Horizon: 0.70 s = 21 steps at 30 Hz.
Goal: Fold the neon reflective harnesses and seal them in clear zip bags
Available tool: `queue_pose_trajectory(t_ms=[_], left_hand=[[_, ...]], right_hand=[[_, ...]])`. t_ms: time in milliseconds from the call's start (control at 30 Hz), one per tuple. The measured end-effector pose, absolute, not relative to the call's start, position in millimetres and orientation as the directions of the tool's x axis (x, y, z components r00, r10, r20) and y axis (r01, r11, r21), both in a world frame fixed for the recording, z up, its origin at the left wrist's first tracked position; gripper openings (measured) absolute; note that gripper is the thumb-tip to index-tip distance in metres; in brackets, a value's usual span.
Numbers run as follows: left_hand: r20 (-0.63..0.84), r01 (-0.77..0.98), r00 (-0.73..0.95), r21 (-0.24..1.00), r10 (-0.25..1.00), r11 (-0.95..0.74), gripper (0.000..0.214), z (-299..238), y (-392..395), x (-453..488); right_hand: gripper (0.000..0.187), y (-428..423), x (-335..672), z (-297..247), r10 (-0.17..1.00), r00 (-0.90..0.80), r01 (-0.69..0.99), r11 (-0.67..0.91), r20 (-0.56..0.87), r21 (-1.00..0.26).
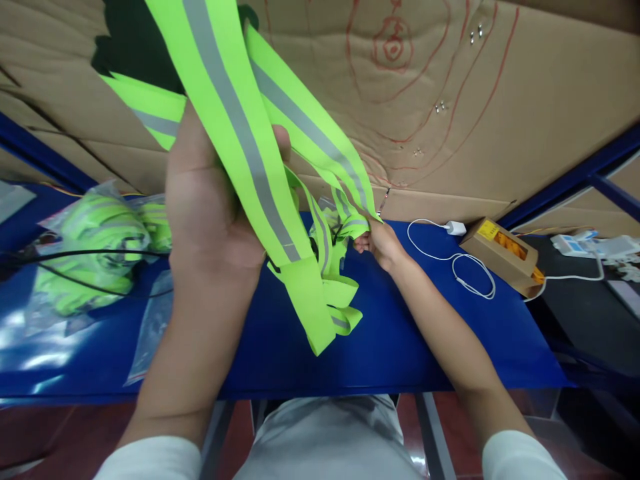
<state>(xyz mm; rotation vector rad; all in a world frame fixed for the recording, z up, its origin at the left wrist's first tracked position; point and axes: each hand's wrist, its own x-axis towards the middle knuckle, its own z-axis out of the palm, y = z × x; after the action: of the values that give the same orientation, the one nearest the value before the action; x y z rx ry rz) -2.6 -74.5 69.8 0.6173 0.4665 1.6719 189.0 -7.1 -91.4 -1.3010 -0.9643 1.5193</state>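
A neon yellow-green reflective strap [245,143] with a grey stripe runs across the middle of the head view. My left hand [213,187] is raised close to the camera, its fingers wrapped around the strap and partly hidden behind it. Lower and farther off, my right hand [383,245] pinches another stretch of the same webbing. Between the hands the bands hang in loops, and one folded end [317,303] dangles above the blue table [390,333]. A black piece [135,47] shows behind the strap at upper left.
Bagged reflective straps [100,227] lie on the left, with a black cable [90,253] across them and a flat plastic bag [153,327] nearby. A white charger cable [473,273] and a cardboard box [500,257] sit at right. Cardboard [450,80] with red lines stands behind.
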Motion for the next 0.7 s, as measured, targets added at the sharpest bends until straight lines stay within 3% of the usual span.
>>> queue_pose_trajectory(t_ms=[133, 267, 367, 533, 700], left_hand=[[0.165, -0.759, -0.082, 0.628, 0.983, -0.169, 0.052, 68.2, -72.1, -4.8], [0.217, -0.787, -0.093, 0.582, 0.972, -0.206, 0.06, 66.4, -69.8, -7.6], [0.264, -0.789, -0.113, 0.562, 0.958, -0.248, 0.062, 67.2, -68.7, -13.1], [0.249, -0.712, -0.29, 0.589, 0.924, -0.382, 0.046, 71.7, -65.0, -35.2], [0.217, -0.674, -0.339, 0.623, 0.916, -0.397, 0.038, 71.7, -60.4, -48.4]], right_hand=[[0.041, -10.9, 191.7, -80.9, 0.933, -0.197, -0.136, -0.329, -0.3, -0.934], [0.039, -14.9, 197.1, -72.9, 0.831, -0.446, -0.175, -0.446, -0.333, -0.878], [0.016, -15.5, 206.4, -76.7, 0.802, -0.557, -0.289, -0.431, -0.216, -0.855], [0.054, -11.0, 230.3, -95.0, 0.823, -0.562, -0.495, -0.255, 0.082, -0.83], [0.048, -4.1, 242.0, -105.4, 0.848, -0.516, -0.518, -0.195, 0.123, -0.833]])
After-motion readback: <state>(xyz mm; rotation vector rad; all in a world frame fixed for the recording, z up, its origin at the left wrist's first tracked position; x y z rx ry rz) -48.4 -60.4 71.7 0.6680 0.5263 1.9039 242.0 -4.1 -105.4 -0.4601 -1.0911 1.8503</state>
